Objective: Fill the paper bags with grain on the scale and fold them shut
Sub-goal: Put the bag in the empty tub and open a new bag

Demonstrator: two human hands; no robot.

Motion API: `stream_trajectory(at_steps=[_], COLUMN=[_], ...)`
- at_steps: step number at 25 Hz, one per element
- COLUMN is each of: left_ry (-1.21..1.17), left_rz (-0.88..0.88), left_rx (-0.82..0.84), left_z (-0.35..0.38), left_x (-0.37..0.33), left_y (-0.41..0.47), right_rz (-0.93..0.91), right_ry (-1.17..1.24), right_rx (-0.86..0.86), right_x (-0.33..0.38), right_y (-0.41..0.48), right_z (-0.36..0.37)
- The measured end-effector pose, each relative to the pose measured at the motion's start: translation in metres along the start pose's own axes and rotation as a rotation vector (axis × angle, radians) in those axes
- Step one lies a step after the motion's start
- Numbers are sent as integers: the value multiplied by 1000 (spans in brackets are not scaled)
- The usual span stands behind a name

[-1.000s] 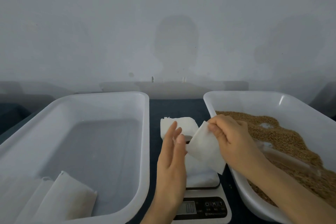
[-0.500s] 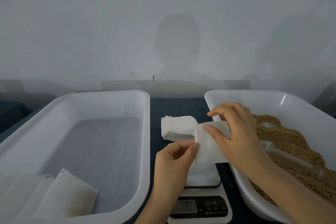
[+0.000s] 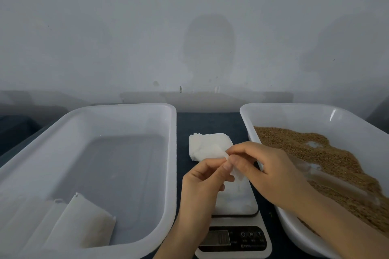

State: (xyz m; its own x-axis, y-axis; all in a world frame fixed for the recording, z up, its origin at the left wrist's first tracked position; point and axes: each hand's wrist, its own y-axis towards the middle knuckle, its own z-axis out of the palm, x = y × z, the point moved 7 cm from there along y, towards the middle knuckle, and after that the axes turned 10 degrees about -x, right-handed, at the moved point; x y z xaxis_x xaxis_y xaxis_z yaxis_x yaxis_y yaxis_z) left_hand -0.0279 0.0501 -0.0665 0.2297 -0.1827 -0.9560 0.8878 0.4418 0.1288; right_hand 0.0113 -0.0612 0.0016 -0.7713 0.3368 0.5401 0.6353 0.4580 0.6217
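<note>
Pinching an empty paper bag (image 3: 237,175) above the scale (image 3: 233,237), left hand (image 3: 202,183) and right hand (image 3: 269,170) meet — likely teasing its mouth open; scooping grain (image 3: 315,153) should follow.

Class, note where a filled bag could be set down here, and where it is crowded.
Free: the left tub, beyond the filled bags; the table strip behind the bag stack. Crowded: the scale, under the left hand, right hand and their bag.

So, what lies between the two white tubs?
Head view: a stack of paper bags, the scale, and the left hand and right hand pinching one bag.
</note>
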Motion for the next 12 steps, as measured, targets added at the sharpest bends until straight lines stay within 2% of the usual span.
stream_trajectory(at_steps=[6,12], left_ry=[49,105], left_rz=[60,88], left_rx=[-10,-115], left_z=[1,-3], left_x=[-4,-5], left_y=[-1,-1], right_rz=[39,61], right_ry=[-8,-39], right_rx=[20,-7], right_x=[-5,-8], right_y=[-1,0], right_z=[1,2])
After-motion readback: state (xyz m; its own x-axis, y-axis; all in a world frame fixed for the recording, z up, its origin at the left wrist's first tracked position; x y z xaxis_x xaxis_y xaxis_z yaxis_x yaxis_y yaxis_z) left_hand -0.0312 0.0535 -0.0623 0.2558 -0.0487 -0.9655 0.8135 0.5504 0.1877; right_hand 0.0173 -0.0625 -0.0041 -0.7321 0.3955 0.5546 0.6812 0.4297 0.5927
